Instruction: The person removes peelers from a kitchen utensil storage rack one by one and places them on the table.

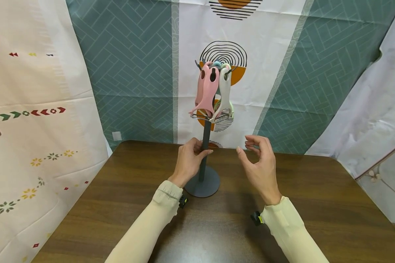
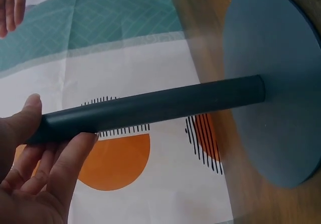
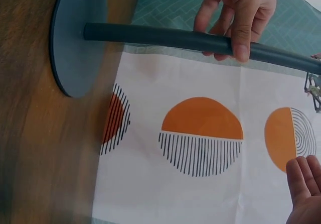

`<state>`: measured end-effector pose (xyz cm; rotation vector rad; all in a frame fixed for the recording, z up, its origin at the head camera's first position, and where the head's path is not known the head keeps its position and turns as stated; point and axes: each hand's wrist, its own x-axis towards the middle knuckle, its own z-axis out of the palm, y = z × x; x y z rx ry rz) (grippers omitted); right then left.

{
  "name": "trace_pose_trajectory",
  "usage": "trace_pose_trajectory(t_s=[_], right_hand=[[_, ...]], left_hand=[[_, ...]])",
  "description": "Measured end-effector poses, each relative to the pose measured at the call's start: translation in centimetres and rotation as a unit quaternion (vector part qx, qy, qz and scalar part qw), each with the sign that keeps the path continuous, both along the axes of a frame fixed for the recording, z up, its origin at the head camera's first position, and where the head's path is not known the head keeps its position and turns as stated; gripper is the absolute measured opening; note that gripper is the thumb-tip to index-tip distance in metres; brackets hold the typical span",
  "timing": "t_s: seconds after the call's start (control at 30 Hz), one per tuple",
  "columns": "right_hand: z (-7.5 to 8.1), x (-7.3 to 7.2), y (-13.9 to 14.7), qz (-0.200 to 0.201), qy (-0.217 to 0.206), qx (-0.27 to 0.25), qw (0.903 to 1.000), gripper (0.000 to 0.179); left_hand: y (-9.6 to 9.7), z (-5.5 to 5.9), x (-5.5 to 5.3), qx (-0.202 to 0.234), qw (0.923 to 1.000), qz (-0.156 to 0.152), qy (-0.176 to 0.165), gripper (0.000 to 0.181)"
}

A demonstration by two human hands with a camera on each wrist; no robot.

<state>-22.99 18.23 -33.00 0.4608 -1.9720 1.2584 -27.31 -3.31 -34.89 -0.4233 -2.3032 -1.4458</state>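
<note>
A dark grey stand has a slim pole (image 1: pixel 206 133) rising from a round base (image 1: pixel 208 187) on the table. Pink Y-shaped peelers (image 1: pixel 210 89) and a white Y-shaped peeler (image 1: pixel 225 87) hang from hooks at its top, blades downward. Partway up the pole, my left hand (image 1: pixel 188 160) grips it between thumb and fingers. The left wrist view shows the pole (image 2: pixel 160 106) passing into that grasp. My right hand (image 1: pixel 262 166) hovers to the right of the pole, fingers loosely bent and holding nothing. In the right wrist view, its fingers (image 3: pixel 300 179) appear at the lower right.
The brown wooden table (image 1: pixel 118 204) extends around the stand. Behind its far edge hangs a patterned cloth (image 1: pixel 135 73) in teal and white. A cream cloth (image 1: pixel 52 138) hangs at the left, and a pale one (image 1: pixel 355 109) at the right.
</note>
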Motion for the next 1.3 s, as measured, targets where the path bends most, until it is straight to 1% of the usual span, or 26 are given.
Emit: trace_pose_trajectory(t_s=[0.1,0.2,0.3,0.37,0.5,0.6,0.7,0.8,1.03,1.2,1.3], right_hand=[[0.3,-0.1,-0.2,0.011,0.001,-0.006,0.9999,0.038],[0.5,-0.2,-0.4,0.018,0.005,-0.010,0.9998,0.039],[0.7,-0.2,-0.5,0.015,0.008,-0.010,0.9998,0.040],[0.9,-0.1,-0.6,0.009,0.009,-0.007,0.9999,0.041],[1.9,0.7,-1.3,0.004,0.012,0.000,0.9999,0.042],[3.0,1.6,-2.0,0.006,0.016,-0.001,0.9999,0.042],[3.7,2.2,-2.4,0.006,0.020,-0.001,0.9998,0.042],[4.0,2.3,-2.6,0.010,0.022,-0.005,0.9997,0.043],[4.2,2.2,-2.7,0.017,0.021,-0.014,0.9995,0.044],[4.6,2.1,-2.9,0.017,0.028,-0.016,0.9994,0.042],[4.6,1.7,-3.0,0.016,0.031,-0.012,0.9993,0.043]], left_hand=[[-0.3,0.2,0.1,-0.008,1.0000,0.000,0.004,0.023],[-0.5,0.4,0.1,-0.017,0.9998,-0.008,0.004,0.023],[-0.6,0.6,0.1,-0.032,0.9993,-0.020,0.003,0.024],[-0.6,0.8,0.1,-0.038,0.9989,-0.027,0.005,0.028],[-0.4,1.4,0.2,-0.022,0.9989,-0.037,0.020,0.040],[-0.2,1.9,0.3,-0.004,0.9985,-0.041,0.036,0.042],[0.1,2.2,0.4,0.002,0.9981,-0.035,0.050,0.040],[0.3,2.2,0.5,0.007,0.9979,-0.034,0.054,0.033],[0.4,2.1,0.4,0.010,0.9982,-0.034,0.048,0.020],[0.3,2.3,0.3,0.008,0.9981,-0.043,0.044,0.017],[0.3,2.4,0.2,0.009,0.9982,-0.046,0.039,0.016]])
